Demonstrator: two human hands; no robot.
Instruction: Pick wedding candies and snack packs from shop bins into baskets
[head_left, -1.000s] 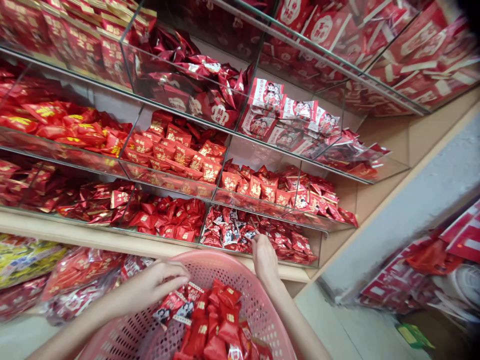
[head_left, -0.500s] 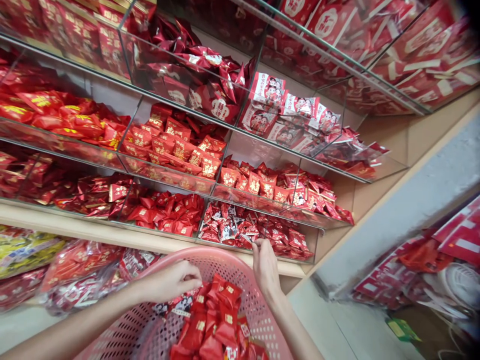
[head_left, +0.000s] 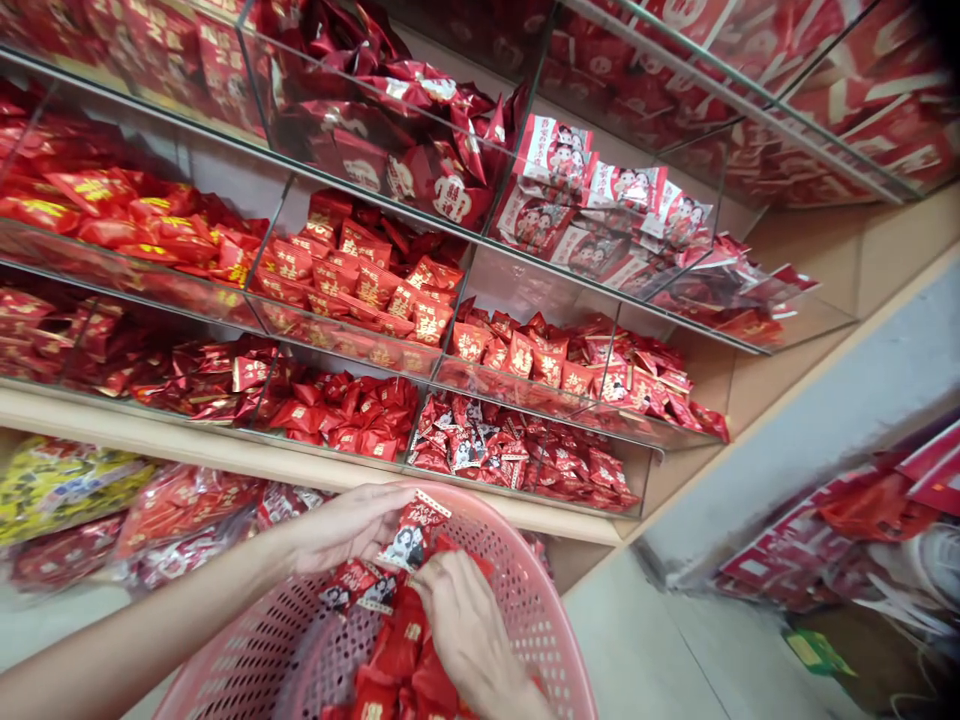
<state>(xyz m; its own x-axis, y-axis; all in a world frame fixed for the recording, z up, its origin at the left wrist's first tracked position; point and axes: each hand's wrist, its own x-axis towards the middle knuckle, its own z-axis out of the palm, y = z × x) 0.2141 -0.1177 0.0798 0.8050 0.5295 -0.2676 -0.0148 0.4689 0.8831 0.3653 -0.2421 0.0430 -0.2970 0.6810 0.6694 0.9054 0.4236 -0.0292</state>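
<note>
Over pink basket [head_left: 564, 625] of red packets [head_left: 397, 648]: left hand [head_left: 346, 525] loosely curled, hold unclear; right hand [head_left: 466, 622] pinching printed packet [head_left: 412, 535].

We have drawn our right hand [head_left: 465, 620] away from the lowest shelf compartment [head_left: 480, 450], right of centre, to lower centre, over the pink basket [head_left: 551, 600], where it now covers some red packets [head_left: 397, 645]. Our left hand [head_left: 345, 525] has straightened its fingers and risen slightly. A printed packet [head_left: 411, 538] now shows between our two hands, and the shelves [head_left: 660, 305] sit slightly higher in our view.
</note>
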